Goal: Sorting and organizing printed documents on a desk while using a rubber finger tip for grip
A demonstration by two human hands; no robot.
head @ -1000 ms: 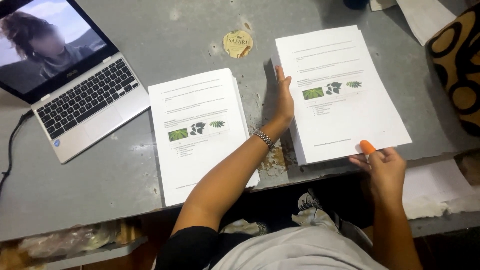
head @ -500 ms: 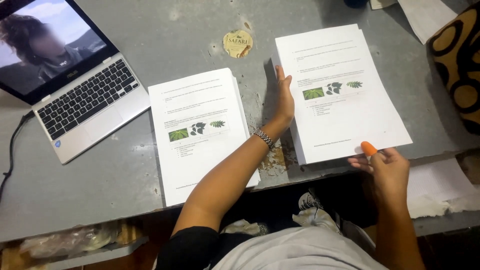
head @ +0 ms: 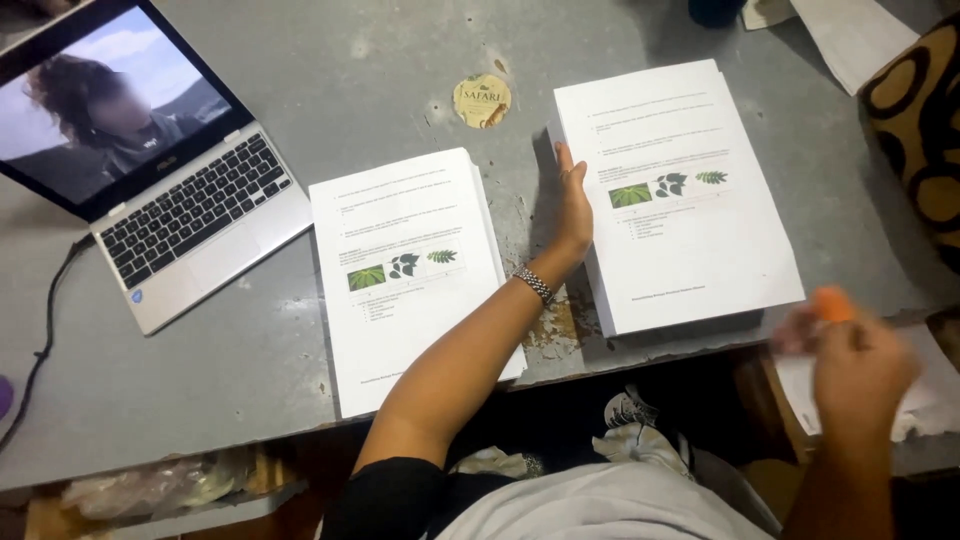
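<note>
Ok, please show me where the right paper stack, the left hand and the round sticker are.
right paper stack (head: 690,250), head view, blank lower part of top sheet.
left hand (head: 572,205), head view, back of hand.
round sticker (head: 482,100), head view, centre.

Free channel: bare grey tabletop (head: 400,80) between left paper stack (head: 405,265) and right paper stack (head: 675,195), partly blocked by left hand (head: 572,205) pressed flat against right stack's left edge. Round sticker (head: 482,100) flat at channel's far end, no obstruction. Laptop (head: 150,170), open with screen raised, bars far-left corner; cable (head: 45,335) trails along left margin. Right hand (head: 850,355), blurred, off table's near edge, apart from right stack. Patterned object (head: 915,130) closes right margin.
</note>
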